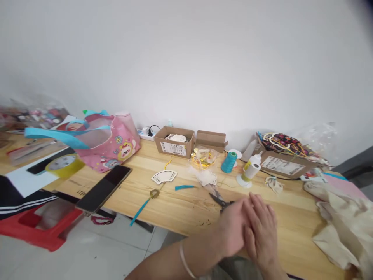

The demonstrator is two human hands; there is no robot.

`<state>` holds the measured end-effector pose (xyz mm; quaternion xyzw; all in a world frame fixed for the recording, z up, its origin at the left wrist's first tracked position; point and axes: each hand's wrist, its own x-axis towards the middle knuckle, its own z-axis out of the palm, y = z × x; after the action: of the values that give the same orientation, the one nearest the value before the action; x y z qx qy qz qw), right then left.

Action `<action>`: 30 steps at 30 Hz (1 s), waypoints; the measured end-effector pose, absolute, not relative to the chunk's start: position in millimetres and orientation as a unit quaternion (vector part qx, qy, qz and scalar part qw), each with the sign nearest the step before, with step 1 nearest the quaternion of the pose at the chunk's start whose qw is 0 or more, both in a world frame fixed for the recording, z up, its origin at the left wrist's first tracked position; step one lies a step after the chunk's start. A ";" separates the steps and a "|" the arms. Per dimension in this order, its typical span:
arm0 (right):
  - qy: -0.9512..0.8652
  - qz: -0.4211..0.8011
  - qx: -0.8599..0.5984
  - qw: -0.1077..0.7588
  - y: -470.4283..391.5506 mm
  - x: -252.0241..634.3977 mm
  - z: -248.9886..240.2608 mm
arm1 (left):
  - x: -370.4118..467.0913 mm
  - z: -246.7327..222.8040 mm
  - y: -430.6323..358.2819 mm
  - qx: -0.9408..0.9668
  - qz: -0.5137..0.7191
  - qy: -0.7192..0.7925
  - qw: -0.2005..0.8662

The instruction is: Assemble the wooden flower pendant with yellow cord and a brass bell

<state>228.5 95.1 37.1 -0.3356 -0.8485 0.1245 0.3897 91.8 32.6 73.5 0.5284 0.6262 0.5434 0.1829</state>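
My left hand (232,229) and my right hand (262,229) meet over the front of the wooden table (294,217). The left, with a pale bangle (185,258) at its wrist, is smeared by motion, and its fingers are mostly hidden. Against it lie the right hand's fingers, stretched out side by side; no held object shows. Black-handled scissors (219,201) lie just behind the left hand. To the left rests a white fan-shaped ornament (164,177) with a yellow cord, a metallic bead (154,193) and a blue tassel (140,212). A separate blue tassel (184,187) lies nearby.
Along the wall stand a small carton (175,144), teal thread (229,161), a white glue bottle (252,168) and a box of beaded cords (285,159). A pink bag (125,146), phone (104,188) and yellow tape (64,165) occupy the left; beige cloth (346,217) the right.
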 end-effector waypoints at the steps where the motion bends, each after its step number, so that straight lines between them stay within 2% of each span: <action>1: -0.847 0.102 -0.374 0.364 103.3 231.9 28.3 | 82.5 72.2 24.8 0.503 0.555 0.635 0.192; 3: -0.838 0.081 -0.410 0.351 116.3 239.7 14.0 | 56.8 66.5 3.8 0.436 0.581 0.649 0.227; 7: -0.871 0.105 -0.385 0.284 119.0 241.5 2.7 | -9.7 40.0 -52.0 0.267 0.601 0.666 0.352; 10: -0.883 0.114 -0.384 0.245 112.3 224.9 6.5 | -41.0 23.1 -78.1 0.245 0.589 0.705 0.310; 15: -0.869 0.142 -0.443 0.170 117.8 214.2 21.0 | -40.3 26.9 -62.6 0.433 0.491 0.733 0.182; 19: -0.821 0.164 -0.514 0.190 134.0 259.6 21.9 | -45.2 31.1 -42.9 0.580 0.391 0.703 0.132; 24: -0.797 0.163 -0.530 0.238 161.5 328.0 12.9 | -64.7 27.4 -31.4 0.602 0.361 0.703 0.112; 28: -0.820 0.125 -0.470 0.302 156.5 281.5 22.8 | -58.5 27.8 -6.2 0.606 0.317 0.717 0.136; 30: -0.857 0.179 -0.416 0.244 143.2 226.0 30.8 | -48.2 29.3 12.1 0.623 0.284 0.711 0.161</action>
<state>226.0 143.2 30.8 -0.4165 -0.8573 0.1786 0.2444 -48.2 12.1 29.3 0.6232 0.7108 0.2838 0.1608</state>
